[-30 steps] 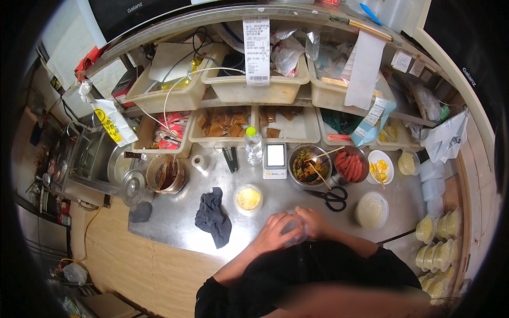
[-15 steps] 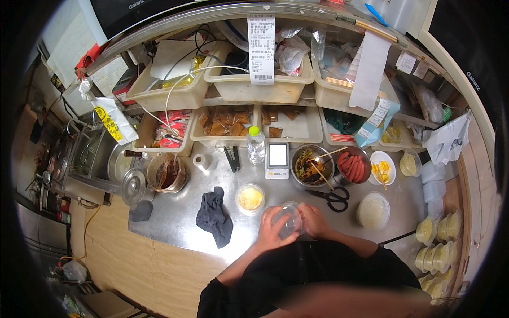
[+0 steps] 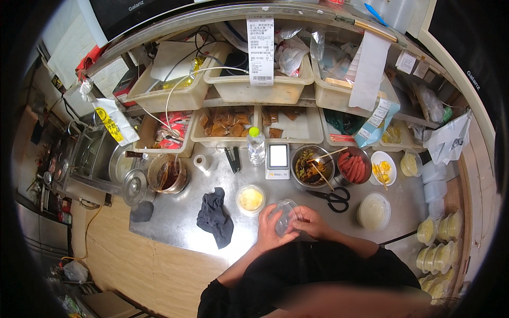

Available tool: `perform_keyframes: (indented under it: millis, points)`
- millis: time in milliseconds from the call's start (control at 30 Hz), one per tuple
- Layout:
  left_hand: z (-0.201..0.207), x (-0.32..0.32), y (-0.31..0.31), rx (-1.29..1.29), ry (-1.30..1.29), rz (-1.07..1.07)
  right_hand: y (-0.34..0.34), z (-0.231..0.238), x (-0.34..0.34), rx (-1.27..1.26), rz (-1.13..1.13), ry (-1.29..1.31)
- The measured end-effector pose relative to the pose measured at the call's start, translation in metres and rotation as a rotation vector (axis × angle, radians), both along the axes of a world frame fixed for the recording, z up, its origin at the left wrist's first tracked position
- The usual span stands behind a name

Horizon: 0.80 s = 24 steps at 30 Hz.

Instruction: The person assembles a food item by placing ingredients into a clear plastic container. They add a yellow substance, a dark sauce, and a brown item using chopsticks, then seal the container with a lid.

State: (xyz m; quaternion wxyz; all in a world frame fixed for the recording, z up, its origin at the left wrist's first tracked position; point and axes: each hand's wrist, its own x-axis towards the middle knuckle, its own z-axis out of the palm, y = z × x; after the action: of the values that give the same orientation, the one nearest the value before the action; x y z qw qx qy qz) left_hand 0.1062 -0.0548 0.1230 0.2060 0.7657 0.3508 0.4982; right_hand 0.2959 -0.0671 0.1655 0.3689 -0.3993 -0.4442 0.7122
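Cradling clear round plastic container point(image 3: 287, 217) in left hand point(image 3: 269, 229), pinching its edge with right hand point(image 3: 314, 223), left and nearside of black-handled scissors point(image 3: 330, 197); braced from both sides, presumably to steady thin walls.

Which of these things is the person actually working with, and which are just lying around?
In use:
- clear tub or lid, between left hand and right hand
- perhaps the yellow-filled tub, near the left hand

Seemingly just lying about:
- dark cloth
- scissors
- bottle
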Motion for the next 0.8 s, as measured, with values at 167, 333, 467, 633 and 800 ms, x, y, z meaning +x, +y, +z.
perform_keyframes:
  millis: [167, 333, 467, 633, 800]
  points:
    - [0.0, -0.0013, -0.0004, -0.024, 0.004, -0.016, 0.0012, 0.0013, 0.0001, 0.028, 0.008, -0.056]
    - [-0.0021, -0.0034, -0.0008, -0.046, 0.004, -0.025, 0.002, 0.0025, -0.0002, 0.003, 0.026, -0.037]
    - [-0.0045, -0.0028, -0.0004, -0.038, 0.01, 0.001, 0.0037, 0.0014, -0.002, 0.008, 0.005, -0.067]
    - [-0.004, -0.0012, -0.0008, -0.045, 0.019, 0.043, 0.0052, 0.0005, -0.0034, -0.015, -0.023, -0.057]
    - [-0.0026, -0.001, 0.0004, -0.035, 0.021, 0.053, 0.0064, -0.0002, -0.0045, -0.004, -0.03, -0.061]
